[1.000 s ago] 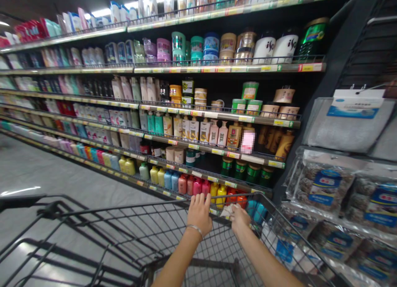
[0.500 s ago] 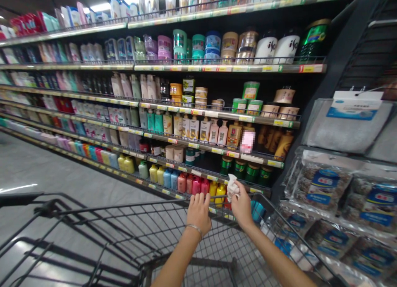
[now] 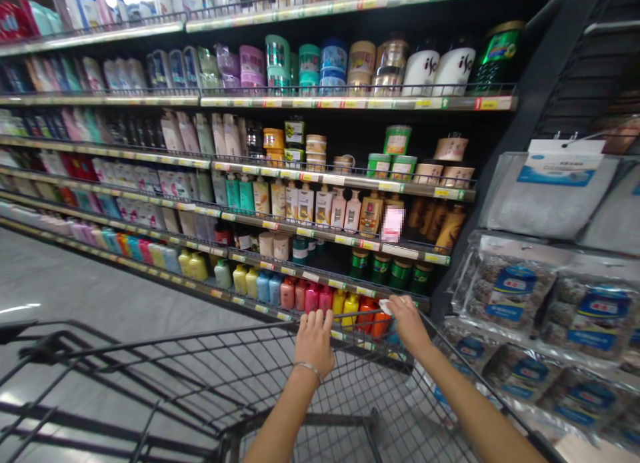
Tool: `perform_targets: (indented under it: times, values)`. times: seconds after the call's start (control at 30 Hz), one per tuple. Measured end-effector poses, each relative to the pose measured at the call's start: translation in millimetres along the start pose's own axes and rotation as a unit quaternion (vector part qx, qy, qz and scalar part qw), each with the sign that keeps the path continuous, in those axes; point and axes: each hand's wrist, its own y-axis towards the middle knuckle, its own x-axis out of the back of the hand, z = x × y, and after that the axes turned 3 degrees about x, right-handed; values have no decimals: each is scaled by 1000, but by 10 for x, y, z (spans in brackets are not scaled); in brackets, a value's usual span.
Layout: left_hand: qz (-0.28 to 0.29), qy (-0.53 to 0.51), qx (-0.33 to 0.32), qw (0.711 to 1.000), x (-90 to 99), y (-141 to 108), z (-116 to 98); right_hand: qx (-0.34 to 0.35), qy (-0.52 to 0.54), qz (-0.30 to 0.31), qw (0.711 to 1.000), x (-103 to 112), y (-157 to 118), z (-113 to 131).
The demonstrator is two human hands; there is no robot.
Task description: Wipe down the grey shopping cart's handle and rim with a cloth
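My left hand (image 3: 314, 345), with a thin bracelet at the wrist, is closed over the far rim of a black wire shopping cart (image 3: 200, 336). To its right, my right hand (image 3: 409, 326) is closed around a crumpled white tissue (image 3: 385, 307), of which only a small part sticks out at the fingertips. That hand is at the cart's rim near its right corner; whether it grips the rim is hard to tell.
Beyond the cart stands a long shelf (image 3: 320, 177) of bottles and jars. Hanging packs of scrubbers (image 3: 510, 291) and a grey cloth pack (image 3: 550, 196) are close on the right. Grey floor (image 3: 100, 283) shows at the left.
My right hand has moved right and down to the cart's rim, and less of the tissue shows. My left hand stays on the rim. The view has shifted slightly.
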Motion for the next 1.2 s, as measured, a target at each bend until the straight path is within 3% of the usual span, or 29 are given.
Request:
perform_targets:
  times: [0.3, 0.53, 0.77, 1.0, 1.1, 1.2]
  values:
    - [-10, 2, 8, 1000, -21, 4, -22, -118, -115, 15, 986, 287, -328, -461]
    - [-10, 8, 9, 1000, -20, 6, -32, -152, -116, -2, 982, 98, -428, -501]
    - [-8, 18, 1, 1000, -25, -6, -21, -93, -70, -54, 992, -110, -270, -451]
    - [3, 40, 4, 999, -12, 4, -38, -21, -111, 30, 993, -156, -13, -240]
    - [7, 56, 8, 998, -9, 5, -48, 0, -58, 0, 998, -186, -18, -147]
    - [7, 62, 9, 998, -2, 0, -58, -26, 24, -65, 997, -199, -69, -81]
